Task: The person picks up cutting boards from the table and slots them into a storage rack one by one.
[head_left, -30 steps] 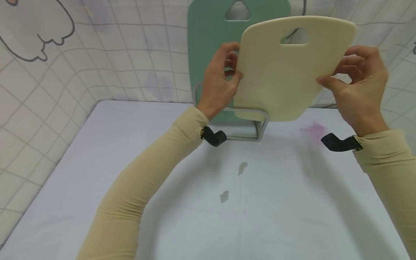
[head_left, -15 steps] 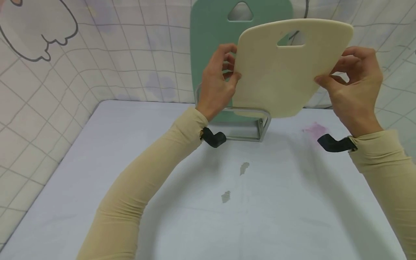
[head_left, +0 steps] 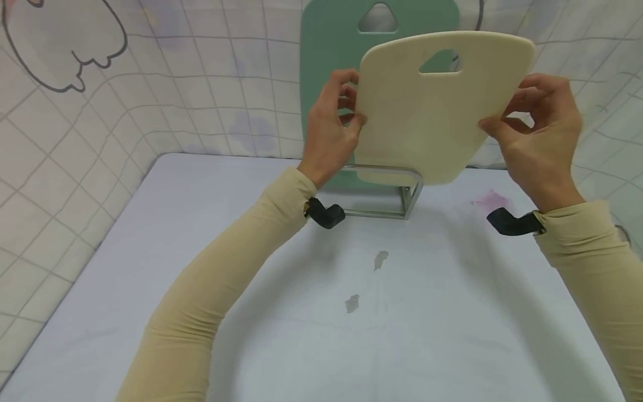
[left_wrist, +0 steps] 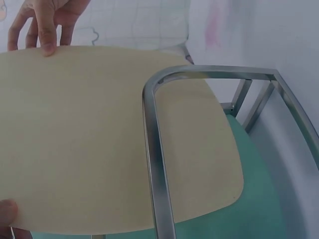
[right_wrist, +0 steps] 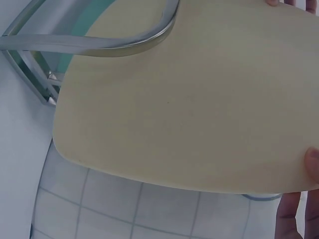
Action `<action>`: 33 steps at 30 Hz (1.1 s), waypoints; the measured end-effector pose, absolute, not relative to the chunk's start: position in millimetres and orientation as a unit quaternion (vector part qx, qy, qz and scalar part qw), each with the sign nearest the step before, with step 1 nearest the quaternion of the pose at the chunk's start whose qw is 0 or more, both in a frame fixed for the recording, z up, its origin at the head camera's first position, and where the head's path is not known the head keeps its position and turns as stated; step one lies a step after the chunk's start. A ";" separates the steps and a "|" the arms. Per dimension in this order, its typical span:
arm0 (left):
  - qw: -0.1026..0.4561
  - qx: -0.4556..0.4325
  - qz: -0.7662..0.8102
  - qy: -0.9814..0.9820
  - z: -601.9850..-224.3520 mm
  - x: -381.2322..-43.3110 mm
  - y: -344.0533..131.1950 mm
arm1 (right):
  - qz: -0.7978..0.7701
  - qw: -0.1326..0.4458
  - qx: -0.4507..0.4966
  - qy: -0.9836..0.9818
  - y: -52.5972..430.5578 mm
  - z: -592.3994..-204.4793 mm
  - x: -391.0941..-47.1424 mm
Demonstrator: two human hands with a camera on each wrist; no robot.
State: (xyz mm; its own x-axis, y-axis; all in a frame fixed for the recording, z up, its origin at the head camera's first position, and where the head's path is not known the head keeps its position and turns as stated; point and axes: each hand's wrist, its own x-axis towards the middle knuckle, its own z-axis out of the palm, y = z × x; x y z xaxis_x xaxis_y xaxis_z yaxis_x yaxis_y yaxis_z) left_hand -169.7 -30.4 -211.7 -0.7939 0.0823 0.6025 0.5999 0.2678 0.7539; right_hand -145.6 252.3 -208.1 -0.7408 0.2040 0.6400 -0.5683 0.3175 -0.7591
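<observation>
A cream cutting board [head_left: 427, 120] is held by both hands at its side edges, with its handle hole at the top. My left hand [head_left: 332, 125] pinches its left edge, thumb on the front face and fingers behind. The right hand [head_left: 542, 131] pinches the opposite edge likewise. The board's lower left part hangs behind the front bar of a metal rack [head_left: 384, 168], while its lower right corner juts past the rack's right end. Behind it, a larger green cutting board [head_left: 326, 42] stands upright in the rack. In the left wrist view, the rack's bar [left_wrist: 158, 164] crosses in front of the cream board.
The rack stands at the back of a white-covered table [head_left: 301, 335]. A grid-patterned curtain [head_left: 216, 95] hangs right behind it and down both sides. Two grey patches and a pink stain [head_left: 491, 201] mark the cover. A dark cord [head_left: 480, 14] runs down behind the boards.
Both hands have carried the cream board leftward, so more of it lies behind the rack's front bar and in front of the green board. The head view has shifted slightly.
</observation>
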 end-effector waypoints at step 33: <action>0.225 -0.200 -0.550 -0.779 -219.4 -167.2 -54.3 | 0.509 0.324 0.126 -0.788 224.0 -221.1 -146.2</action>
State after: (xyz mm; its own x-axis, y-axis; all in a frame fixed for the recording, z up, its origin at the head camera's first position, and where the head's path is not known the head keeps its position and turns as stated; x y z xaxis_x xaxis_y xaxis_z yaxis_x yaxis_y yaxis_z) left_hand -167.2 -54.3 -219.4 -0.8184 0.0633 0.5711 0.5595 0.3141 0.7670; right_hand -146.2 224.0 -221.1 -0.7588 0.1318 0.6378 -0.5275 0.4500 -0.7206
